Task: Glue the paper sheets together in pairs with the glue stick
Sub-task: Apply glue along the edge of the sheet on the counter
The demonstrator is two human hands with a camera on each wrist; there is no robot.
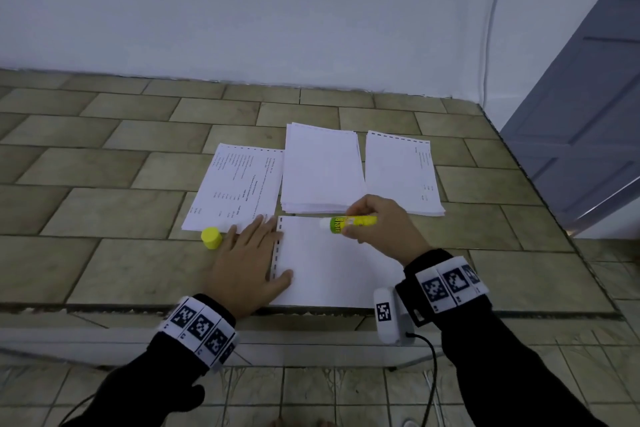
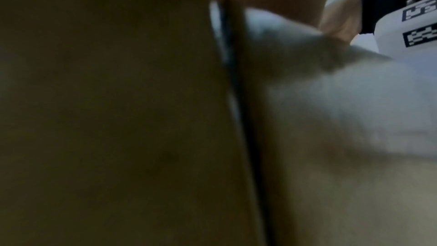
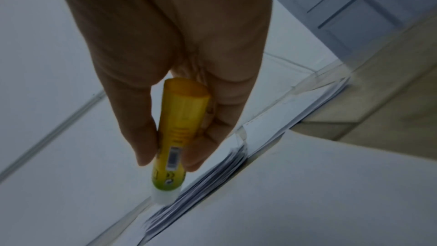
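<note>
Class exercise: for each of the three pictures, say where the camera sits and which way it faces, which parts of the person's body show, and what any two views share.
Head: looks forward and down at the tiled counter; left hand flat on the blank sheet, right hand holding the glue stick.
Left wrist: low against the surface, blurred; the right hand shows.
Right wrist: looks along the fingers at the glue stick.
Shared: the glue stick, in the head and right wrist views.

Head view: high, forward and down over the surface (image 1: 138, 163). Left wrist: pressed close, blurred. Right wrist: close along the right hand (image 3: 165, 44). Shared: the paper stack (image 1: 322, 170).
</note>
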